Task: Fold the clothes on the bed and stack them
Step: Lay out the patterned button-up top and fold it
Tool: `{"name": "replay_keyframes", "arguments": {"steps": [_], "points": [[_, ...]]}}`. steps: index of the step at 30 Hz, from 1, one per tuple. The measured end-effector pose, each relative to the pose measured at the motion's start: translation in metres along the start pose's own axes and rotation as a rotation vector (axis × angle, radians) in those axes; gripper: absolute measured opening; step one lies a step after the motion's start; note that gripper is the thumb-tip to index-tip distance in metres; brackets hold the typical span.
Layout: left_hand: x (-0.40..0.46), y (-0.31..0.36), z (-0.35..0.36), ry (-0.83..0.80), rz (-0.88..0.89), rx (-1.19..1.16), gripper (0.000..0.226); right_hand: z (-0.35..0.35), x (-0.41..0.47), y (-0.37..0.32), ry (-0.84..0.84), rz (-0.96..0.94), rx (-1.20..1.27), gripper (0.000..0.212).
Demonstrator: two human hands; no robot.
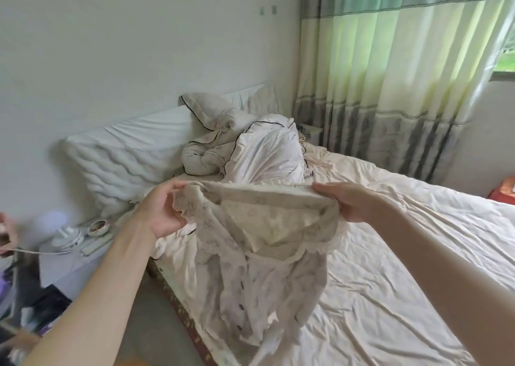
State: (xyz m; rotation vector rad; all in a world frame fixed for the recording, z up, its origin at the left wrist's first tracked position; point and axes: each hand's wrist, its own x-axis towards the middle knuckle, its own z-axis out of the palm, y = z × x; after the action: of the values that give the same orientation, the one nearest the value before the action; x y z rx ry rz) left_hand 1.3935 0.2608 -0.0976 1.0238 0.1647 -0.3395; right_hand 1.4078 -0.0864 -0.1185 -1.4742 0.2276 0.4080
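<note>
A cream, lace-trimmed buttoned top (259, 254) hangs in the air above the bed (404, 254), stretched between my two hands at its upper edge. My left hand (164, 209) pinches the left end of that edge. My right hand (345, 201) grips the right end, fingers curled into the cloth. The lower part of the top droops down and touches the cream sheet near the bed's left edge.
A rumpled white duvet with dark piping (250, 154) and pillows (133, 154) lie at the head of the bed. A bedside table (72, 243) at left holds a small fan and a bowl. Another person's hand (8, 232) shows at far left. Curtains (390, 73) hang behind.
</note>
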Motion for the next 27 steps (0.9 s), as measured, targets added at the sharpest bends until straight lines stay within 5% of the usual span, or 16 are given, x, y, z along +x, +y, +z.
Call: {"name": "replay_keyframes", "arguments": {"steps": [5, 8, 12, 17, 20, 23, 27], "points": [[-0.017, 0.023, -0.058, 0.133, 0.029, -0.048, 0.013, 0.041, 0.001, 0.001, -0.186, -0.135, -0.269, 0.040], [-0.030, 0.035, -0.079, 0.013, -0.009, 0.073, 0.038, 0.073, 0.000, -0.001, -0.166, -0.406, -0.829, 0.071], [-0.043, 0.040, -0.093, 0.035, 0.001, 0.352, 0.070, 0.102, 0.003, 0.002, -0.002, -0.733, -1.284, 0.038], [-0.048, 0.040, -0.092, 0.210, 0.397, 1.315, 0.058, 0.118, 0.009, -0.023, 0.111, -0.704, -1.235, 0.030], [-0.044, 0.047, -0.090, 0.293, 0.585, 1.594, 0.033, 0.123, 0.010, -0.044, 0.176, -0.651, -1.091, 0.036], [-0.046, 0.062, -0.081, 0.339, 0.711, 1.627, 0.013, 0.125, 0.008, -0.063, 0.176, -0.666, -0.963, 0.037], [-0.048, 0.070, -0.067, 0.384, 0.701, 1.287, 0.024, 0.130, 0.011, -0.071, 0.159, -0.698, -0.816, 0.037]]}}
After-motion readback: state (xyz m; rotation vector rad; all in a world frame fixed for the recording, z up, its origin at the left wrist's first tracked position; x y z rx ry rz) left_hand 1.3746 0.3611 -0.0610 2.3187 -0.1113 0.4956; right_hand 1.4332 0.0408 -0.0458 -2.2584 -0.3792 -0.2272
